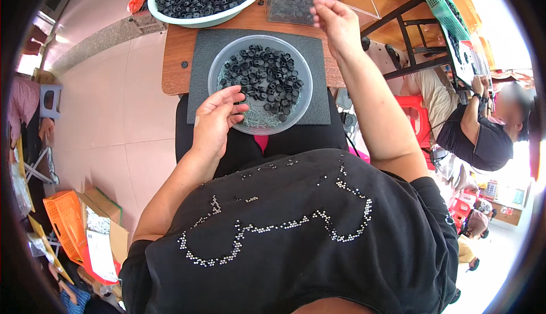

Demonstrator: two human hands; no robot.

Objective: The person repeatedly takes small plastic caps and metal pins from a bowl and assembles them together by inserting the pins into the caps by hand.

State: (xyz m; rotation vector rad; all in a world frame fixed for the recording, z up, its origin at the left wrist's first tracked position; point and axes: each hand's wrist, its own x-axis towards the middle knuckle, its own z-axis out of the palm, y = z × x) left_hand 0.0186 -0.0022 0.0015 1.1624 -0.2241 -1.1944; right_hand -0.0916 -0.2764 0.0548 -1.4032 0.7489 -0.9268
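My left hand is over the left rim of a clear round tub. Its fingers are half curled and apart, with nothing plainly held. Small black round caps are heaped in the tub, and thin pale green pieces lie beneath them near the front. Farther right, my right hand is raised beside a clear plastic box holding more black parts. Its fingertips are pinched together; whatever they hold is too small to make out.
The tub rests on a dark foam mat at the wooden table's near edge. Behind it stands a pale basin full of black parts. One loose cap lies left. A co-worker sits right, near a green basket.
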